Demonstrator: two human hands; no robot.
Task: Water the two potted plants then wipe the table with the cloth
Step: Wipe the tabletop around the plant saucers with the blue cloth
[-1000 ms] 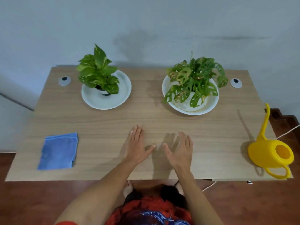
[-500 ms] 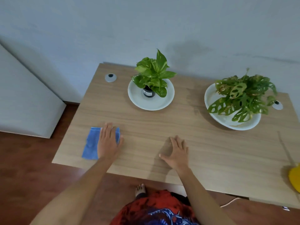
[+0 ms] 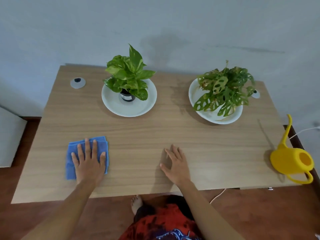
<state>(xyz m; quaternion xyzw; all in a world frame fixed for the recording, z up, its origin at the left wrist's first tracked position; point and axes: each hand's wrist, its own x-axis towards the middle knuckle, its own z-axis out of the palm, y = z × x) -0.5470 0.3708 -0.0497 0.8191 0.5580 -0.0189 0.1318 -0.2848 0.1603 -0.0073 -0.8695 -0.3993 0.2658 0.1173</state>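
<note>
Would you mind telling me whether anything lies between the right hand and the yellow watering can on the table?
Nothing visible does. The right hand rests flat on the table, and only bare wood lies between it and the watering can near the right edge. Both plants stand farther back, and the left hand presses the blue cloth.

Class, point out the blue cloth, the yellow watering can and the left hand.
blue cloth (image 3: 71, 168): head view, its bare left edge.
yellow watering can (image 3: 284, 161): head view, its round body.
left hand (image 3: 89, 162): head view, its back.

cloth (image 3: 70, 163) front left (under left hand (image 3: 89, 163)), watering can (image 3: 290, 161) right
</note>
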